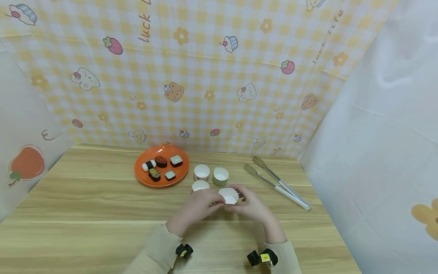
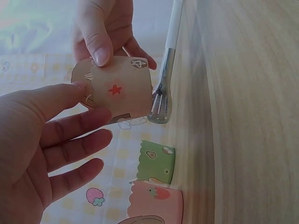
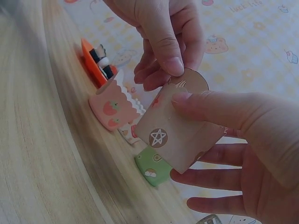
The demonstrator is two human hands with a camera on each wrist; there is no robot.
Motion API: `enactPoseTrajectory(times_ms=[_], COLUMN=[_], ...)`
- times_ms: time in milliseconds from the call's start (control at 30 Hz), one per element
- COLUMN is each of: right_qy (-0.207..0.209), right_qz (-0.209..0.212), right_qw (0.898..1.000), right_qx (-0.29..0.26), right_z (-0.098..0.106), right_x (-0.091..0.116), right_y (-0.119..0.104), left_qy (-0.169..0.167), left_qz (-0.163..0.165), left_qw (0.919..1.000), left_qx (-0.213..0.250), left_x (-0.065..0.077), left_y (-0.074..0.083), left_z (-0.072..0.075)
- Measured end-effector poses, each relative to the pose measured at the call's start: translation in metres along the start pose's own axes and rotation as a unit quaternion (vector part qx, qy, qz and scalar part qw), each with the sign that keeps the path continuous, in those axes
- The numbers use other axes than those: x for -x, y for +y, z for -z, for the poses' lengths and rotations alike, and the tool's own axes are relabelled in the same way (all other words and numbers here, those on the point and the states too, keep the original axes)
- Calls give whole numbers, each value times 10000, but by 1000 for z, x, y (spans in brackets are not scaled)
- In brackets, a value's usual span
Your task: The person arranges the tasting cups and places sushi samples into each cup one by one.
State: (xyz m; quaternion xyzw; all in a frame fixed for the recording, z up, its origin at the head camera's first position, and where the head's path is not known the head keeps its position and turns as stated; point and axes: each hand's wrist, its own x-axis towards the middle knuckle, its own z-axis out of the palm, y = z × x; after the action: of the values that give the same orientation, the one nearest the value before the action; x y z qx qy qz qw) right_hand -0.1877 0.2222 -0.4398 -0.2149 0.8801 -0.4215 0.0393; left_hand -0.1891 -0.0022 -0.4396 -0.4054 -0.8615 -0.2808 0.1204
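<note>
A beige paper baking cup (image 1: 228, 193) with a red star (image 2: 115, 89) is held up between both hands, tilted in the wrist views. My left hand (image 1: 196, 207) pinches its scalloped rim between thumb and forefinger, the other fingers spread loose. From the other side my right hand (image 1: 252, 206) grips the cup's wall, thumb (image 3: 210, 107) on the near face. Just behind are more baking cups on the table: a pink strawberry one (image 3: 110, 106), a green avocado one (image 1: 220, 176) and a third (image 1: 202, 172).
An orange plate (image 1: 141, 177) with several toy sushi pieces lies at the back left. Metal tongs with white handles (image 1: 277, 182) rest on the wooden table (image 1: 85, 213) at right. A yellow checked cloth (image 1: 205, 64) hangs behind, with white cloth at both sides.
</note>
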Motion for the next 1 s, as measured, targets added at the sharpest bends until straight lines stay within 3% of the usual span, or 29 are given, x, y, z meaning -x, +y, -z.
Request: enactPoseTrajectory(times_ms=[267,567,833,1000], right_qy=[-13,-83,-37,-17], right_qz=[-141,-143,-212,-164], right_qw=[9999,9998,9998,9999], right_qx=[-32,-122,-30,-12], right_z=[-2,8,-2,-1], right_x=[-1,7,-1,-1], right_y=[-2,-42,0,1], left_qy=[93,92,158,257], left_qz=[-71,-71,-122,-196], left_qw=[9999,9999,9998,9995], left_qx=[-12,-100,-22,28], left_x=[1,0,0,0], left_y=[-1,-2,-2,-3], left_z=[-1,-1,0,1])
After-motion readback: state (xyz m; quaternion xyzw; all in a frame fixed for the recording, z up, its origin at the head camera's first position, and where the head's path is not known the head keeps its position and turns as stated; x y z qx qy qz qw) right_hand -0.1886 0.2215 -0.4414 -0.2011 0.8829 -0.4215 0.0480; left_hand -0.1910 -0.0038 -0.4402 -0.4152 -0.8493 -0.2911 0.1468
